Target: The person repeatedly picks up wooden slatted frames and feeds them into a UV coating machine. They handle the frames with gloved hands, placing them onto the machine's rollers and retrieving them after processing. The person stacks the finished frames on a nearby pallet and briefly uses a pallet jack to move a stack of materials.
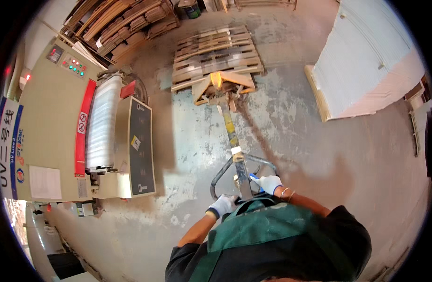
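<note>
My left hand [223, 205], in a white glove, is closed around the lower left of the pallet jack's looped handle [217, 176], close to my body. My right hand [269, 183], also gloved, is closed at the lower right of the same handle. A small blue thing [254, 177] shows by its fingertips; I cannot make out what it is. The handle's shaft [231, 131] runs away from me to the yellow jack [216, 81]. Its forks are hidden beneath a stack of wooden pallets [215, 51]. My green apron [258, 228] hides the handle's near bar.
To the left stands a beige machine [51, 122] with a roller [103, 122] and a dark-panelled box [142, 148]. A tall stack of white boards [366, 66] rests on a wooden base at the right. Wood planks [122, 28] fill a rack at the back left.
</note>
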Demonstrator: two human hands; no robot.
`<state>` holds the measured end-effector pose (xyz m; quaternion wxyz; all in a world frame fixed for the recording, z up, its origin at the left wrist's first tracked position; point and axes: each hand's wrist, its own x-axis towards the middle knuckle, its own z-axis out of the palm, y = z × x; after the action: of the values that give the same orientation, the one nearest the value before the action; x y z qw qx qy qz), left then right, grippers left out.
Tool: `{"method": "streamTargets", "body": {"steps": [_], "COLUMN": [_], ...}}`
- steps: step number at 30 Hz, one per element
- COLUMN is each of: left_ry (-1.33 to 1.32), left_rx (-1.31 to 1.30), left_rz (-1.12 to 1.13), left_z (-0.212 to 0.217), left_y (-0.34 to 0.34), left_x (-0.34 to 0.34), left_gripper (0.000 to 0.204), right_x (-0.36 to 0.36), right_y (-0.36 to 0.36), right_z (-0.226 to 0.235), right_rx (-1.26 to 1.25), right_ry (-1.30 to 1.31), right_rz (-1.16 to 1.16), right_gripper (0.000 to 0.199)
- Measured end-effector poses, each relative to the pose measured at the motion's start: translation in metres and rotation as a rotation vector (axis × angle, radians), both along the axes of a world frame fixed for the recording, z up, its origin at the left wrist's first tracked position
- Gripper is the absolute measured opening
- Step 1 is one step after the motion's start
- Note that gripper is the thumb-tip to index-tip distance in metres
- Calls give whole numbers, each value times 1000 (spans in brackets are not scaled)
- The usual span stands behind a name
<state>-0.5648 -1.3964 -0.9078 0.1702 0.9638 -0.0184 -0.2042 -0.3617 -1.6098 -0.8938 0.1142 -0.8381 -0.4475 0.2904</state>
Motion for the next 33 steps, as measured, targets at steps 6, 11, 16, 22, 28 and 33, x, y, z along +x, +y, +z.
{"method": "streamTargets", "body": {"steps": [6, 11, 16, 22, 28, 33], "left_ry": [-110, -176, 235, -123, -301, 241], "left_rx": [329, 250, 68, 199, 325, 32], "left_rz": [-23, -20, -62, -19, 5, -26], "left_z": [208, 258, 57, 178, 275, 76], "left_y": [31, 22, -20, -1, -2, -33], "left_x": [65, 78, 14, 44, 79, -6], "left_gripper": [58, 40, 36, 34, 27, 34], "right_x": [65, 70, 4, 43, 64, -21], "right_y": [32, 35, -18, 3, 22, -37], "right_z": [170, 183, 25, 133, 184, 56], "right_rx": [315, 363, -79, 300, 412, 17], "right_ry": [-364, -388, 95, -442, -491, 1], "right_rz": [126, -34, -1, -23, -71, 121], "right_gripper": [63, 55, 43, 65, 56, 50]}}
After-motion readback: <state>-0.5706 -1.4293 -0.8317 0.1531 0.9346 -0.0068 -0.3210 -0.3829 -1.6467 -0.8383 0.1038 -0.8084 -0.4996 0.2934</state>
